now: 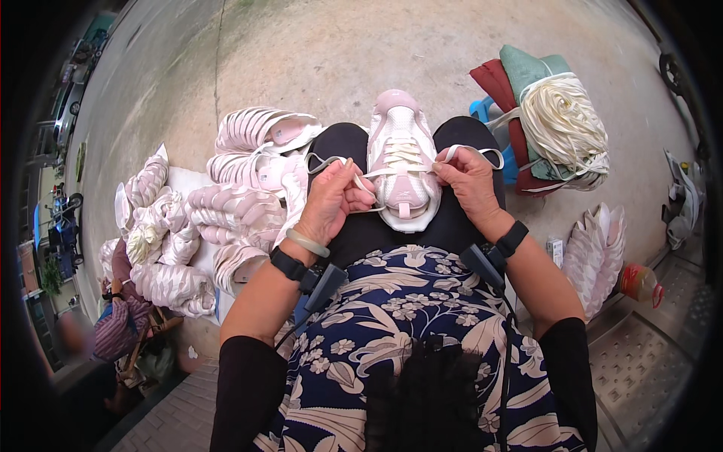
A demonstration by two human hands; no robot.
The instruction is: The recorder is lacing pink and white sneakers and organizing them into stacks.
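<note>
We had the pink-and-white shoe [422, 124], a small mark [407, 181] on its tongue [389, 190], between our knees [337, 143], our left hand [335, 192]'s grip pinching white lace [374, 173] left of the shoe, our right hand [471, 181]'s pinching lace right of it.

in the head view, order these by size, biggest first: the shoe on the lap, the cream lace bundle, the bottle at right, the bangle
1. Shoe and lace bundle: too alike to rank
2. Bottle
3. Bangle
</note>
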